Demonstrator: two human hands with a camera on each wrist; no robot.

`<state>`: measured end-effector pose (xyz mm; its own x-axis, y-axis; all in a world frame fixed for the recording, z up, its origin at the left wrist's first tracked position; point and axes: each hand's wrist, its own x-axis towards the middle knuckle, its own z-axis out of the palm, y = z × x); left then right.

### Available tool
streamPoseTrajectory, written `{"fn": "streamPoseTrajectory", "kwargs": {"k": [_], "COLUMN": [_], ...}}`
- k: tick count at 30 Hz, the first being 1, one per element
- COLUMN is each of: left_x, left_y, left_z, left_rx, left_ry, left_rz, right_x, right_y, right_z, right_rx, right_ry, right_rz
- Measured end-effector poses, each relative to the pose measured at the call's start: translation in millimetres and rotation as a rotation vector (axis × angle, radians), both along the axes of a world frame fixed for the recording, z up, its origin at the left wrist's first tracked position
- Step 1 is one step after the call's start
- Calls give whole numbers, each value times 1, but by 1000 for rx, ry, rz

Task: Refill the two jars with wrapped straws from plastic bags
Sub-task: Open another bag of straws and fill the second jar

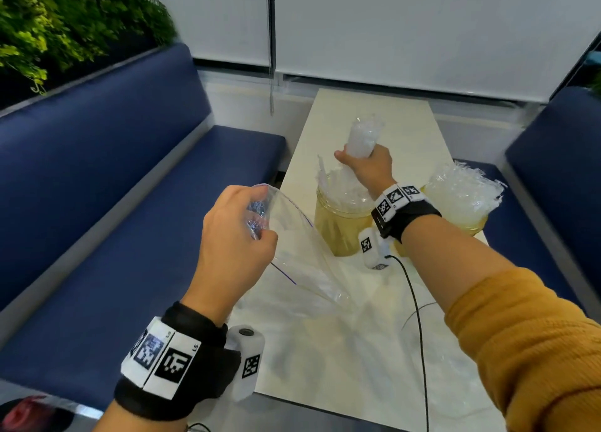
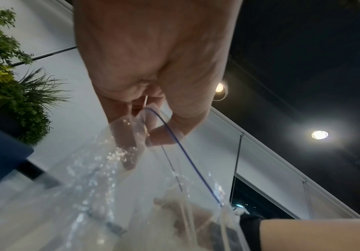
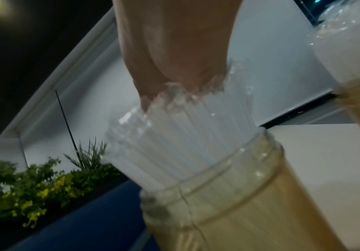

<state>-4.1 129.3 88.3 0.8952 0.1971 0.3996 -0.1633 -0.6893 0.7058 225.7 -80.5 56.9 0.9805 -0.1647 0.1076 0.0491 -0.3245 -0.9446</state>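
My right hand [image 1: 366, 165] grips a bundle of wrapped straws [image 1: 361, 137] just above the nearer jar [image 1: 338, 226], a clear jar with a yellowish tint that holds several straws. In the right wrist view the straw bundle [image 3: 187, 135] reaches into that jar's mouth [image 3: 228, 178]. A second jar [image 1: 461, 204] to the right is packed with wrapped straws. My left hand [image 1: 237, 233] pinches the rim of a clear zip bag [image 1: 292, 243] with a blue seal line, held up over the table's left edge; the bag's rim [image 2: 174, 141] shows between thumb and fingers.
The narrow white table [image 1: 357, 317] runs away from me, with more clear plastic lying on its near part. Blue bench seats [image 1: 130, 220] flank it on both sides. A black cable [image 1: 416, 301] trails across the table. Plants [image 1: 65, 25] stand behind the left bench.
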Motion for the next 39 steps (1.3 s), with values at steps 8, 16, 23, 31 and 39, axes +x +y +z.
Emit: {"fn": "streamPoseTrajectory", "kwargs": {"k": [8, 16, 23, 31, 39], "left_x": [5, 5, 17, 20, 12], "left_y": [-5, -11, -21, -32, -36], "left_z": [-1, 6, -2, -10, -21], "left_rx": [9, -2, 6, -9, -127], "left_ry": [-1, 20, 131, 155, 130], "left_rz": [-8, -89, -199, -295, -310], "right_x": [-1, 0, -83, -167, -170], "right_y": [-7, -15, 5, 47, 43], "right_z": [42, 0, 104, 39, -25], "right_rx": [-155, -997, -540, -1237, -1450], "right_ry": [-474, -198, -249, 317, 338], "right_rz": [78, 318, 341, 785, 543]}}
